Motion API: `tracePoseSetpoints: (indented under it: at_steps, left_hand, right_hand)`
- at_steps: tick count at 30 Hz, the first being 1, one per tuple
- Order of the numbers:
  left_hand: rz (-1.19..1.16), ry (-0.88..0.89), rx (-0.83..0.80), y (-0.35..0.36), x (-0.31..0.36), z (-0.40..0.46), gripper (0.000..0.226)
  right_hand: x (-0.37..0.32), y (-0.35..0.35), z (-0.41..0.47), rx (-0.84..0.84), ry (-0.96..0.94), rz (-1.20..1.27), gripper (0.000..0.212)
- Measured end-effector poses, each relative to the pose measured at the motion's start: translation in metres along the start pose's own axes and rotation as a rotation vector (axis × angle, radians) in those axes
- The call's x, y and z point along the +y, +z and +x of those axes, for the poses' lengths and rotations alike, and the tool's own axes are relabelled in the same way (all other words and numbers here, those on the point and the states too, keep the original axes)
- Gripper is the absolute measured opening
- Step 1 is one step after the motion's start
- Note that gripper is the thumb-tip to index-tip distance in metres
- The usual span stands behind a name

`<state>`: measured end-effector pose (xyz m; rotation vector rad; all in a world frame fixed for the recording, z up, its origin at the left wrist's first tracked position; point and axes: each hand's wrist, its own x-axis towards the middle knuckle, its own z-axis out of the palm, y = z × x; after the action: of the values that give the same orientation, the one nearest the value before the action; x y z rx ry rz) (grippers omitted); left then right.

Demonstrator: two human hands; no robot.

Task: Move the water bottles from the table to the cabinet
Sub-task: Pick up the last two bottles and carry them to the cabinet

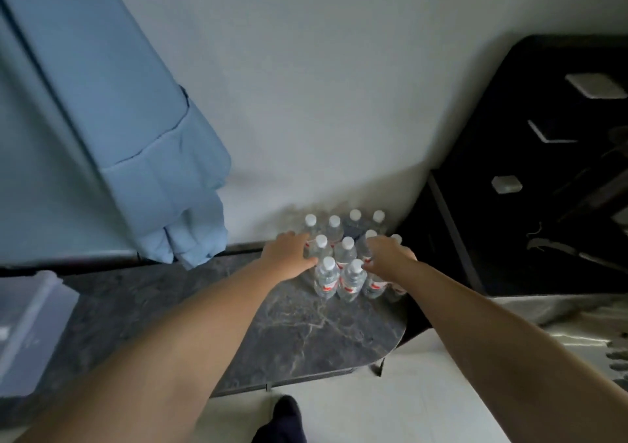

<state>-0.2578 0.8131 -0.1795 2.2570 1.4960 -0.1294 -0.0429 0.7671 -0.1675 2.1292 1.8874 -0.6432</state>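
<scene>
Several clear water bottles [346, 255] with white caps and red labels stand packed together at the far right end of a dark marble table [299, 334]. My left hand [289, 255] reaches into the left side of the cluster, its fingers against a bottle in the middle row. My right hand [390, 259] is on the right side of the cluster, its fingers curled around a bottle there and hiding most of it. Whether either hand has a full hold I cannot tell. A black cabinet [530, 184] stands just right of the table.
A white wall rises behind the table. Blue fabric [142, 157] hangs down at the left, close to the table's back edge. A translucent plastic box [30, 327] sits on the table's left end. The floor is pale tile, and a dark-socked foot [282, 419] is below the table's front edge.
</scene>
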Motion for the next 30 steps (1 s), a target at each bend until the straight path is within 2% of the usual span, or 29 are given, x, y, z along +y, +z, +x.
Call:
tracePoseSetpoints:
  at_steps: [6,10,14,17,23,30]
  left_hand:
    - [-0.067,-0.200,0.042,-0.007,-0.001,-0.044,0.058]
    - [-0.138,-0.349,0.064,0.015,0.015,-0.096,0.063]
    - [-0.172,-0.408,0.054,0.041,0.032,-0.144,0.064]
    - [-0.226,-0.459,0.074,0.049,0.028,-0.179,0.063]
    - [-0.355,-0.631,0.164,0.051,-0.018,-0.261,0.064]
    - [-0.379,-0.919,0.247,0.080,-0.111,-0.444,0.057]
  right_hand:
    - [-0.015,-0.006,-0.016,-0.019,-0.149,-0.080,0.049]
    - [-0.012,0.002,-0.047,-0.007,-0.262,-0.105,0.054]
    - [-0.017,0.011,-0.070,-0.019,-0.328,-0.163,0.042]
    - [-0.038,0.016,-0.083,-0.046,-0.396,-0.242,0.047]
    - [-0.130,0.033,-0.115,-0.089,-0.564,-0.336,0.055]
    - [-0.304,0.099,-0.204,-0.139,-0.804,-0.429,0.060]
